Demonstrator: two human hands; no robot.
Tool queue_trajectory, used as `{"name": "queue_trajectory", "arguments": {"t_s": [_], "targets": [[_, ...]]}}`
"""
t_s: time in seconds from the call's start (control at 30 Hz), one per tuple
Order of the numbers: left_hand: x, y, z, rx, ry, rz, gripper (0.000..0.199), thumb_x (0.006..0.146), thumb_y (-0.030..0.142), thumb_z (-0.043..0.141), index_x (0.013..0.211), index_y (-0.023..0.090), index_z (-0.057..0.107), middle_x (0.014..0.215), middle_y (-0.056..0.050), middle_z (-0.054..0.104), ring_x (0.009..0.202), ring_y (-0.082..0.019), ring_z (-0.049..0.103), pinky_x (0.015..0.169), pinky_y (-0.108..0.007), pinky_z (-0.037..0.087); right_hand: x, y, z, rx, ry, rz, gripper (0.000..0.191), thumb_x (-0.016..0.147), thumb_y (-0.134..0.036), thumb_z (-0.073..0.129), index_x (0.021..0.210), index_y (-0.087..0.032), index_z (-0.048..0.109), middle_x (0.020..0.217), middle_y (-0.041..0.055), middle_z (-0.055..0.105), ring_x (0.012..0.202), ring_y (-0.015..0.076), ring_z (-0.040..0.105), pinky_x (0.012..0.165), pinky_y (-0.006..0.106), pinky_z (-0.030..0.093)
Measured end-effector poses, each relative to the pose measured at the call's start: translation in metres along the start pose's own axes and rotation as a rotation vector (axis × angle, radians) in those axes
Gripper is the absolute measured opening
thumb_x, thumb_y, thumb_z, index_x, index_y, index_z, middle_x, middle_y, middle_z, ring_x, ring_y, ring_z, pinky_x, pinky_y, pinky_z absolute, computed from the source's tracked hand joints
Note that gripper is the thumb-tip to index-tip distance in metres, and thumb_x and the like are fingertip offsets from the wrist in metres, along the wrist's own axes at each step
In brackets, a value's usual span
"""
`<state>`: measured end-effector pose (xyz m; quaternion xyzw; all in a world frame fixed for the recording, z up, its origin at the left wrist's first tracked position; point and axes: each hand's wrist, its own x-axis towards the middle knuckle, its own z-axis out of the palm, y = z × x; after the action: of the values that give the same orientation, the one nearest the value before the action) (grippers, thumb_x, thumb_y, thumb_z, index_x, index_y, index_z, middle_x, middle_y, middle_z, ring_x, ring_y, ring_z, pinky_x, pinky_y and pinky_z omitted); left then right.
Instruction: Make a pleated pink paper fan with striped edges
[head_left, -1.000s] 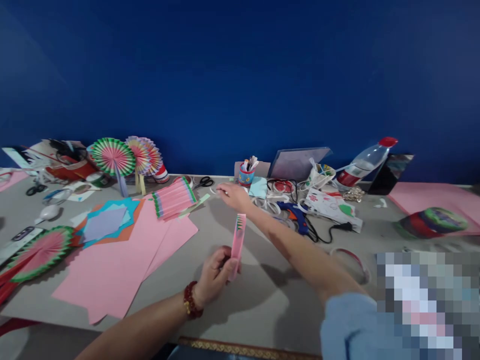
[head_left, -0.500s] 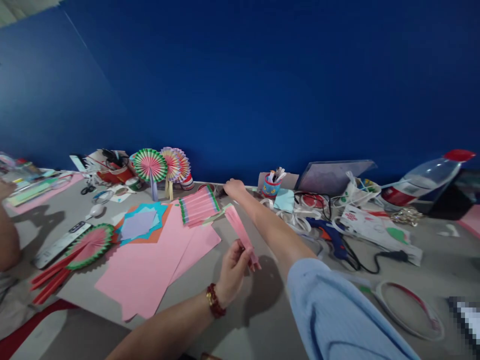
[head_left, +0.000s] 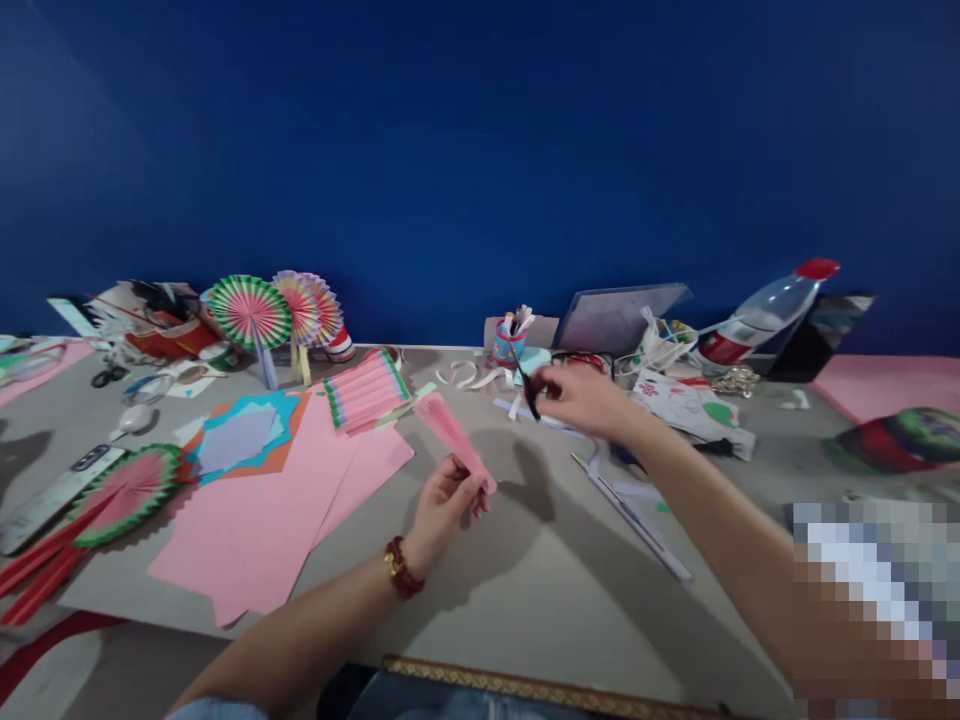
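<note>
My left hand (head_left: pixel 448 500) is closed on the lower end of a folded pink paper strip (head_left: pixel 454 435), which slants up and leftward above the table. My right hand (head_left: pixel 581 398) grips small dark scissors (head_left: pixel 529 392), their tip toward the back wall; their outline is a little blurred. Left of the strip, a pleated pink paper with green edges (head_left: pixel 367 388) lies over pink paper sheets (head_left: pixel 247 540). Beside these sit blue zigzag-edged paper pieces (head_left: pixel 281 415) on an orange sheet.
Finished paper fans (head_left: pixel 249 312) stand at the back left, and another fan (head_left: pixel 135 495) lies near a phone (head_left: pixel 56 500). A pen cup (head_left: pixel 510 347) is by the wall. At right are a plastic bottle (head_left: pixel 765 318), a metal-edged ruler-like strip (head_left: pixel 634 520) and paper scraps.
My right hand has drawn back from the wall area and moved right, now with the scissors in it. My left hand keeps the pink strip. The view has shifted to the right.
</note>
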<state>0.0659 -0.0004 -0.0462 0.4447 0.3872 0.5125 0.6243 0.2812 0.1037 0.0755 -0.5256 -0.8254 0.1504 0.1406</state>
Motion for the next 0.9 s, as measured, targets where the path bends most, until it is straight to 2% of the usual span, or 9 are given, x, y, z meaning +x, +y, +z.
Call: {"name": "queue_trajectory", "arguments": {"t_s": [0.1,0.17,0.23,0.37,0.6,0.9], "targets": [[-0.004,-0.001,0.004,0.019,-0.019,-0.032,0.034,0.086,0.048,0.068,0.085,0.015,0.058,0.066,0.001,0.061,0.051,-0.008,0.054,0.043,-0.018,0.038,-0.077,0.004,0.039,0.592,-0.149,0.037,0.017,0.082,-0.032,0.063,0.091,-0.019,0.068,0.079,0.0019,0.07,0.061,0.0139,0.06,0.054,0.023,0.043],[-0.007,0.002,0.008,0.037,-0.023,-0.031,0.033,0.085,0.046,0.069,0.085,0.015,0.058,0.07,0.0,0.064,0.054,-0.008,0.056,0.047,-0.018,0.041,-0.111,0.003,0.068,0.763,-0.157,0.154,0.021,0.085,-0.04,0.06,0.082,-0.019,0.061,0.067,-0.0013,0.063,0.053,0.0119,0.053,0.049,0.022,0.039],[-0.01,0.007,0.011,0.053,-0.042,-0.027,0.032,0.085,0.045,0.07,0.085,0.015,0.059,0.074,-0.001,0.065,0.056,-0.008,0.057,0.051,-0.019,0.044,-0.129,0.002,0.09,0.78,-0.105,0.183,0.025,0.088,-0.042,0.057,0.077,-0.02,0.056,0.068,-0.0011,0.061,0.058,0.0122,0.052,0.054,0.022,0.04],[-0.012,0.012,0.013,0.045,-0.078,-0.007,0.03,0.086,0.044,0.069,0.085,0.015,0.06,0.075,-0.001,0.067,0.057,-0.009,0.059,0.053,-0.02,0.046,-0.136,0.0,0.104,0.635,-0.116,0.1,0.028,0.087,-0.044,0.061,0.076,-0.021,0.05,0.073,0.0005,0.059,0.064,0.0139,0.051,0.058,0.024,0.039],[-0.013,0.009,0.006,-0.02,-0.071,0.045,0.022,0.089,0.037,0.068,0.089,0.016,0.062,0.078,-0.002,0.068,0.062,-0.01,0.062,0.061,-0.023,0.051,-0.141,-0.002,0.104,0.506,-0.144,0.035,0.025,0.086,-0.044,0.062,0.082,-0.02,0.055,0.075,-0.0001,0.058,0.065,0.0136,0.049,0.06,0.024,0.036],[-0.015,0.012,0.006,-0.01,-0.026,0.023,0.026,0.085,0.039,0.072,0.085,0.015,0.063,0.074,-0.002,0.067,0.061,-0.011,0.06,0.061,-0.022,0.051,-0.142,-0.017,0.097,0.451,-0.132,0.026,0.029,0.08,-0.038,0.07,0.074,-0.021,0.047,0.071,-0.0035,0.051,0.062,0.0119,0.043,0.058,0.023,0.031]]}}
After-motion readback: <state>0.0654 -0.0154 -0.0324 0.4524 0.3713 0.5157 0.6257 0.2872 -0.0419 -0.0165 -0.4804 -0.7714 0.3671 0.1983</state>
